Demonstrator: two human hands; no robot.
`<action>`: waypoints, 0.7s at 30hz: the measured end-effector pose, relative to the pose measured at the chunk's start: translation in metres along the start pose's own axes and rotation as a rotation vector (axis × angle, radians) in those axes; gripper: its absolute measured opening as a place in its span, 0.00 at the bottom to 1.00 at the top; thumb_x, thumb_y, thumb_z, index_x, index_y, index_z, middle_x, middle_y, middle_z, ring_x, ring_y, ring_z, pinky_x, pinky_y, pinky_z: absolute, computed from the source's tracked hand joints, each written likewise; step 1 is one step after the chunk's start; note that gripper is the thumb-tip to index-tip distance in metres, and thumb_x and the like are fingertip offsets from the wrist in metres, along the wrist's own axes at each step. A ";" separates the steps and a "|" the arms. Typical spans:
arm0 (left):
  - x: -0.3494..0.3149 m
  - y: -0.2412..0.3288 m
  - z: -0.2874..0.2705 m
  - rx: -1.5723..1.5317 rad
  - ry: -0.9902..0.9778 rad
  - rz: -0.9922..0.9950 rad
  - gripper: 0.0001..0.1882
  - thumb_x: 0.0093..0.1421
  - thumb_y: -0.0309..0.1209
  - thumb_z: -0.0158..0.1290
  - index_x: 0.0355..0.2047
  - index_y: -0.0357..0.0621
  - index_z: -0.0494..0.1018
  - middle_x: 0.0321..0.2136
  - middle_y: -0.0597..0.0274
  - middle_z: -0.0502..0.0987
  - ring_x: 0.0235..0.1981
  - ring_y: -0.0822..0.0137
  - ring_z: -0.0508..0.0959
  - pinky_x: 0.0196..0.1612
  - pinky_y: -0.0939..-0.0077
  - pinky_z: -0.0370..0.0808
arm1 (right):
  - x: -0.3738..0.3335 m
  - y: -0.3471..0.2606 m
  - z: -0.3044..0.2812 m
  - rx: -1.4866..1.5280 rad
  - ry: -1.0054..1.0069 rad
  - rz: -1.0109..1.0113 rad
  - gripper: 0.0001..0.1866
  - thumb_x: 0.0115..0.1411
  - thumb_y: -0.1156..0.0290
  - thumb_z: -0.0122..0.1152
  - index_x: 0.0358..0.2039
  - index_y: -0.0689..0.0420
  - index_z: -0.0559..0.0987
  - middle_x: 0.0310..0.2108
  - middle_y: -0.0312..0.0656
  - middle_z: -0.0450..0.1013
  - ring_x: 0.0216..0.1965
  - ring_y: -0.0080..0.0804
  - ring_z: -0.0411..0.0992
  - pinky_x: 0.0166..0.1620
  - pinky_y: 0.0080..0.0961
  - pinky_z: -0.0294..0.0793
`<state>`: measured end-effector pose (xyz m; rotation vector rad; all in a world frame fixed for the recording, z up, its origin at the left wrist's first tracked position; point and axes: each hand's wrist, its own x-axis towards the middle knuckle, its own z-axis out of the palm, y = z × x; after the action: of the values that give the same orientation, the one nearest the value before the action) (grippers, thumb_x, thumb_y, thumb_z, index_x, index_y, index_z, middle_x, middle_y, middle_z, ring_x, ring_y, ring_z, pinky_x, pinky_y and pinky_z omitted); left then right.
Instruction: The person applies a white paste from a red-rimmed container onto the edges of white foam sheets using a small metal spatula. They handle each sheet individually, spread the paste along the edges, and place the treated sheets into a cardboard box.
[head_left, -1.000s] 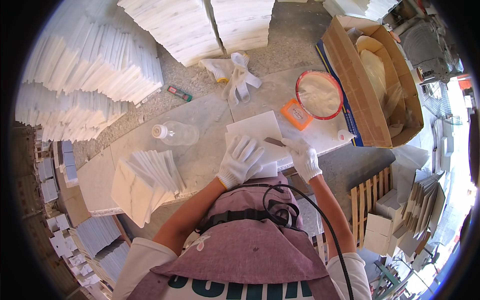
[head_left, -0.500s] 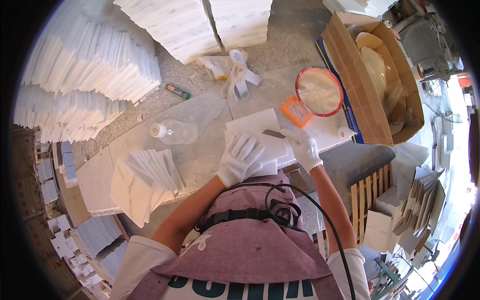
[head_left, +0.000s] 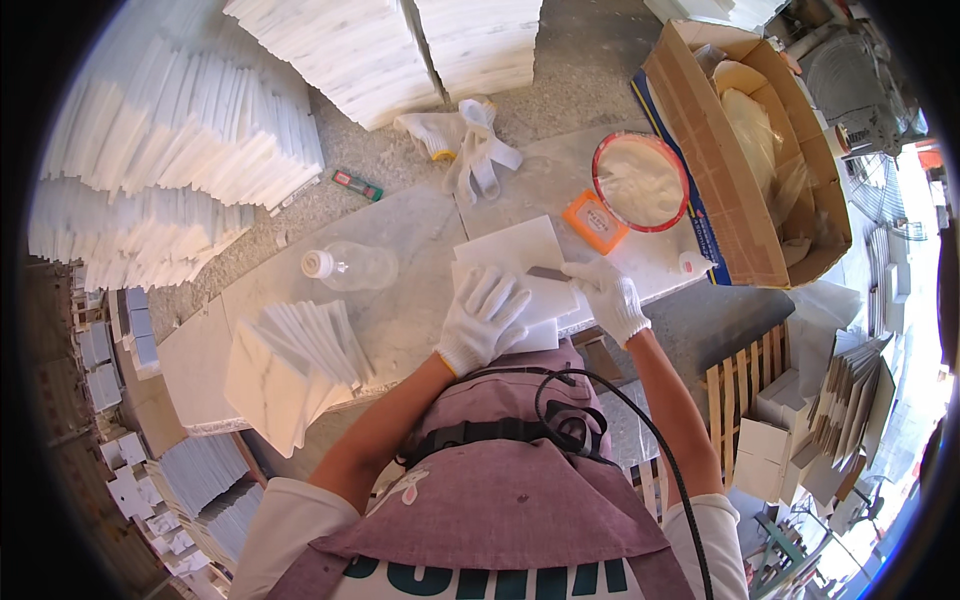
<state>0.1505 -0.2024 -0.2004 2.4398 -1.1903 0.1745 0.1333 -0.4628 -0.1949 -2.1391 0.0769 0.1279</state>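
My left hand, in a white knit glove, lies with its fingers stretched out over white marble tiles at the bench's front edge. My right hand, gloved the same way, is closed around a putty knife, whose flat grey blade points left over the top tile. Most of the handle is hidden by the glove. Beyond this hand are an orange box and a red-rimmed round tub of whitish paste.
A clear bottle lies on the stone bench, near a leaning row of tiles at left. Loose gloves lie at the back. An open cardboard box stands at right. Tall tile stacks rise behind.
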 end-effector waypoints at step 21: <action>0.002 0.001 -0.001 0.039 -0.015 0.009 0.34 0.46 0.44 0.63 0.55 0.51 0.72 0.57 0.53 0.67 0.60 0.49 0.66 0.63 0.45 0.62 | 0.008 -0.002 0.000 -0.043 0.006 -0.067 0.13 0.59 0.75 0.58 0.44 0.54 0.82 0.33 0.45 0.75 0.35 0.38 0.74 0.41 0.29 0.73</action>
<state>0.1513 -0.2037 -0.1987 2.4733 -1.2160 0.1836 0.1412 -0.4619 -0.1943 -2.1823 0.0054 0.0847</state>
